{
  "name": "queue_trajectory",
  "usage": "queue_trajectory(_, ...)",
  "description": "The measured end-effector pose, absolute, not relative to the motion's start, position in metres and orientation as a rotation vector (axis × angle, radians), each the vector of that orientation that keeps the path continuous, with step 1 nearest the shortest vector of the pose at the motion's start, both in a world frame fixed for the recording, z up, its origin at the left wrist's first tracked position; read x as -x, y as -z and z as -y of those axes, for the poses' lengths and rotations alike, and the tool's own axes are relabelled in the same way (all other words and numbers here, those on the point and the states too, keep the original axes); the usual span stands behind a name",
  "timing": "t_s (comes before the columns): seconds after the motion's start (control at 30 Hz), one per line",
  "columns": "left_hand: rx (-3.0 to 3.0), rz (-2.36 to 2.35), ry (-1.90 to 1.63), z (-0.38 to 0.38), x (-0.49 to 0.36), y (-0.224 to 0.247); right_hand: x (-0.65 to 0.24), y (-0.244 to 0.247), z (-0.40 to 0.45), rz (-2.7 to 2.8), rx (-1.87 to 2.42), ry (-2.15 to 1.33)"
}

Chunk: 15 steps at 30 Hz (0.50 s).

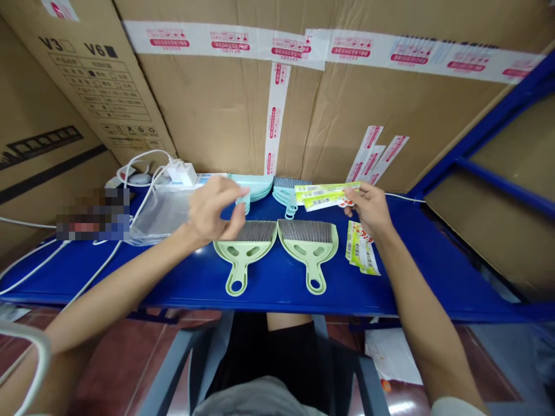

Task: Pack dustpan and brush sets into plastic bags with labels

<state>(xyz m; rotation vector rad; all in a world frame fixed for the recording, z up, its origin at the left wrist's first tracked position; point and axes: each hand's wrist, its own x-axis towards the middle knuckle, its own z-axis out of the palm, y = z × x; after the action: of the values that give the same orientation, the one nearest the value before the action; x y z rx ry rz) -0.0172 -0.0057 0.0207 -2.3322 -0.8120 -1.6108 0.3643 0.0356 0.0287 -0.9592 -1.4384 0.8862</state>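
Observation:
My right hand (367,209) pinches a couple of flat yellow-green and white printed packets (325,199) above the back of the shelf. More packets of the same look lie in a small pile (363,248) below that hand. My left hand (218,209) is raised, thumb and forefinger apart, with nothing between them. It partly covers the left one of two pale green dustpans (236,260), each with a grey-bristled brush nested inside. The other green dustpan (309,254) lies beside it, handle toward me. Behind them are stacked light blue dustpans (260,186) and a light blue brush (286,199).
A clear plastic bag (158,211) lies at the left, near a white charger block (184,173) and trailing white cables. Large cardboard boxes (217,104) wall the back and left of the blue shelf (277,289). A blue metal frame (481,136) stands at the right.

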Motion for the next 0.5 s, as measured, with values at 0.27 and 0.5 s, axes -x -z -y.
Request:
queue_trajectory(0.27, 3.326, 1.123, 1.777, -0.003, -0.004, 0.0, -0.291, -0.014, 0.013, 1.756, 0.868, -1.168)
queue_trajectory(0.5, 3.38, 1.424, 1.149, -0.01, 0.017, -0.009, -0.291, -0.006, 0.005, 1.826, 0.96, -1.071)
